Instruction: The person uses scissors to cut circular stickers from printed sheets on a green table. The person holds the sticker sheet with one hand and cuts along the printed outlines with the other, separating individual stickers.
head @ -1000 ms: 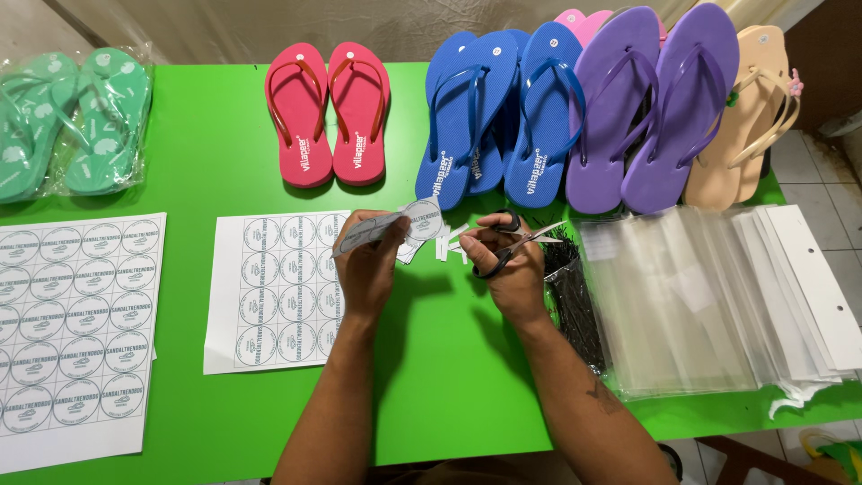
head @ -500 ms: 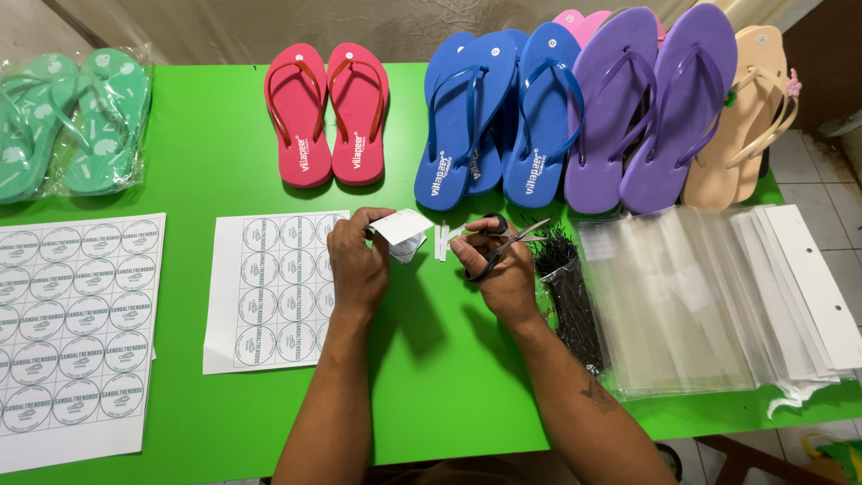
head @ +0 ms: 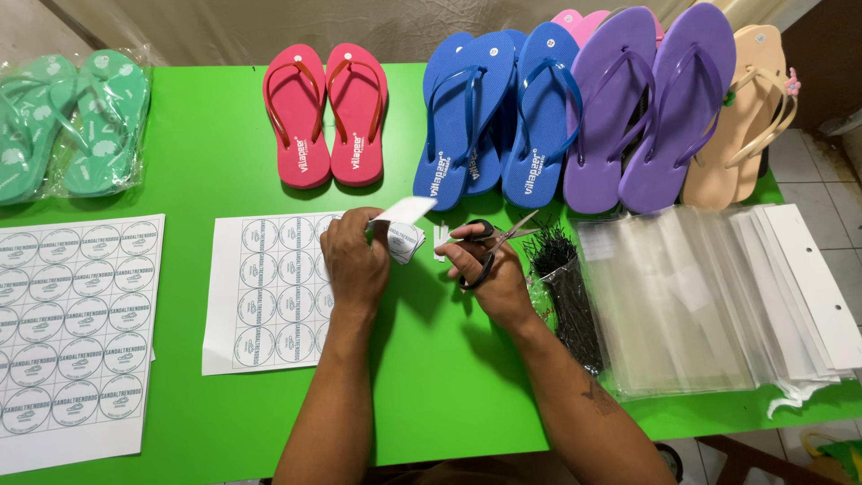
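My left hand (head: 357, 262) holds a small strip of white paper with round printed labels (head: 401, 226), bent over above the green table (head: 431, 377). My right hand (head: 489, 274) grips black-handled scissors (head: 494, 244) just to the right of the strip, blades pointing up and right. Under my left hand lies a white sheet of round stickers (head: 269, 292).
A second sticker sheet (head: 72, 323) lies at the left. Along the back stand bagged green flip-flops (head: 72, 121), a red pair (head: 325, 112), blue pairs (head: 494, 112), purple (head: 651, 99) and beige ones (head: 745, 117). Clear bags (head: 691, 296) and black ties (head: 561, 287) lie at right.
My left hand has turned and folded the cut strip, drawing it closer in. My right hand with the scissors shifted slightly left and down.
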